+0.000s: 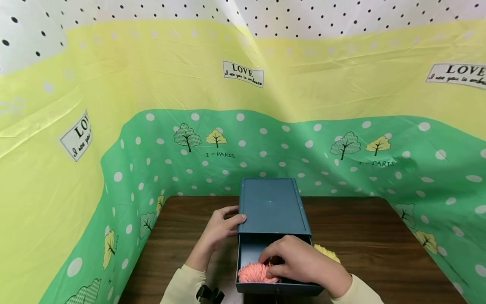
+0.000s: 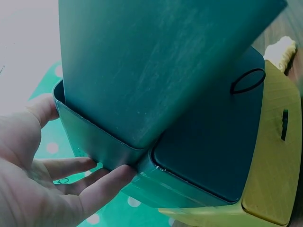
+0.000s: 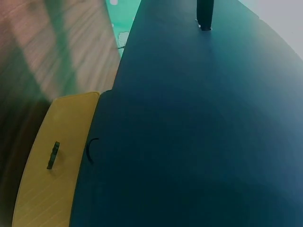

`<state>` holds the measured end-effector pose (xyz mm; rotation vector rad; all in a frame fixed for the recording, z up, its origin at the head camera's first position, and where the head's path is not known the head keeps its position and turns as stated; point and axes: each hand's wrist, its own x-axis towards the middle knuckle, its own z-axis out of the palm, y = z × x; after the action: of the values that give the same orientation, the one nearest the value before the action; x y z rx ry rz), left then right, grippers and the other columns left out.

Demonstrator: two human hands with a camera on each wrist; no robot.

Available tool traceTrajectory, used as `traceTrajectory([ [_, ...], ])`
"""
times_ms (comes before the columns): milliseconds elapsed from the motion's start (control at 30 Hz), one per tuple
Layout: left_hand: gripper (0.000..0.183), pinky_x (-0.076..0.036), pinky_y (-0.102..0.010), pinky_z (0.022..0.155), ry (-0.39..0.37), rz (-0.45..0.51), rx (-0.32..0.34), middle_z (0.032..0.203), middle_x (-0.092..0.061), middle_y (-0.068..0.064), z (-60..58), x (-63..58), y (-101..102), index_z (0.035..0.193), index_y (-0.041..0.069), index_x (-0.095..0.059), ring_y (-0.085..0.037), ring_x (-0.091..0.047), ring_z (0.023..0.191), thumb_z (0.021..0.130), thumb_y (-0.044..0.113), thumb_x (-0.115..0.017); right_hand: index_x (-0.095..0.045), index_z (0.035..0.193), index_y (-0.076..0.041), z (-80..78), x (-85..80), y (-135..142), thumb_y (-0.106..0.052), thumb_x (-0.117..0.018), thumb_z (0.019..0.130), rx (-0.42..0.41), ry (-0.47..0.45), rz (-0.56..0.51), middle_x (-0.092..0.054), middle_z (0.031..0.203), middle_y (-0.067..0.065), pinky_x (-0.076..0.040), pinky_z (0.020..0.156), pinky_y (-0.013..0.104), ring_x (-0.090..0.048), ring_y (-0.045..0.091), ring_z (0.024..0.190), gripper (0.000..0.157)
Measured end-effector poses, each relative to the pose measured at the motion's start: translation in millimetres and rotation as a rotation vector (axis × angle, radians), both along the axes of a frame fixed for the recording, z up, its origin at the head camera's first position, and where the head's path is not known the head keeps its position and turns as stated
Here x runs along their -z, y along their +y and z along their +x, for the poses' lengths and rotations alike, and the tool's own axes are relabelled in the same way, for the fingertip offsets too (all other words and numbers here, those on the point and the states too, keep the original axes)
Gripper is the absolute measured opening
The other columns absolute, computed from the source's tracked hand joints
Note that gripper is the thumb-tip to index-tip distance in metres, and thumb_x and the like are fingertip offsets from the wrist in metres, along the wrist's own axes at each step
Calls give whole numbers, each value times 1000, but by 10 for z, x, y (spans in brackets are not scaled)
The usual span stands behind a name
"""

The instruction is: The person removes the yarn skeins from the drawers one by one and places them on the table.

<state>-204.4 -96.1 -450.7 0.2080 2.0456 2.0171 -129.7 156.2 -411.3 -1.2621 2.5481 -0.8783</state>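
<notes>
A blue drawer box (image 1: 271, 207) stands on the table with its upper drawer (image 1: 262, 288) pulled out toward me. Inside the drawer, at its front left, lies a ball of pink yarn (image 1: 253, 272). My right hand (image 1: 300, 258) reaches into the drawer, index finger and thumb bent around the right end of the yarn. My left hand (image 1: 223, 223) rests against the box's left side, thumb at the top edge. In the left wrist view, that hand's fairly straight fingers (image 2: 106, 191) touch the casing's lower corner. The right wrist view shows the drawer front (image 3: 175, 123) but no hand.
Below the open drawer sit another blue drawer (image 2: 213, 127) with a black loop and a yellow drawer (image 2: 277, 156). Yellow yarn (image 1: 327, 253) lies right of the box on the brown wooden table (image 1: 360, 236). A patterned green and yellow curtain (image 1: 265, 143) surrounds the table.
</notes>
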Motion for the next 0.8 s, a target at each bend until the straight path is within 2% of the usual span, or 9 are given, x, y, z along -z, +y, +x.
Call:
traceTrajectory([
  [200, 65, -60, -45, 89, -12, 3, -9, 135, -56, -25, -19, -14, -5, 146, -4, -51, -23, -71, 101, 95, 29, -74, -78, 109, -32, -23, -26, -31, -24, -70, 99, -64, 1, -9, -70, 92, -25, -51, 69, 14, -59, -11, 73, 15],
  [367, 65, -60, -44, 88, -11, 3, -6, 137, -54, -27, -18, -23, -7, 146, -5, -51, -22, -71, 100, 95, 28, -73, -78, 108, -32, -34, -29, -45, -31, -74, 96, -74, -1, 16, -68, 90, -26, -49, 65, 12, -56, -11, 71, 13],
  [600, 64, -60, -44, 89, -13, 5, -11, 135, -55, -25, -26, -15, -15, 146, -5, -51, -23, -71, 99, 95, 27, -74, -76, 108, -30, -58, -12, -87, -18, -77, 92, -85, 17, 23, -68, 94, -24, -47, 65, 12, -56, -6, 73, 20],
  [800, 64, -60, -43, 88, -7, -7, -6, 136, -56, -25, -25, -5, -3, 146, -4, -51, -23, -71, 100, 95, 28, -73, -75, 108, -28, -22, 12, -74, -10, -75, 87, -35, 131, -5, -68, 101, -19, -50, 74, 15, -58, -4, 83, 27],
])
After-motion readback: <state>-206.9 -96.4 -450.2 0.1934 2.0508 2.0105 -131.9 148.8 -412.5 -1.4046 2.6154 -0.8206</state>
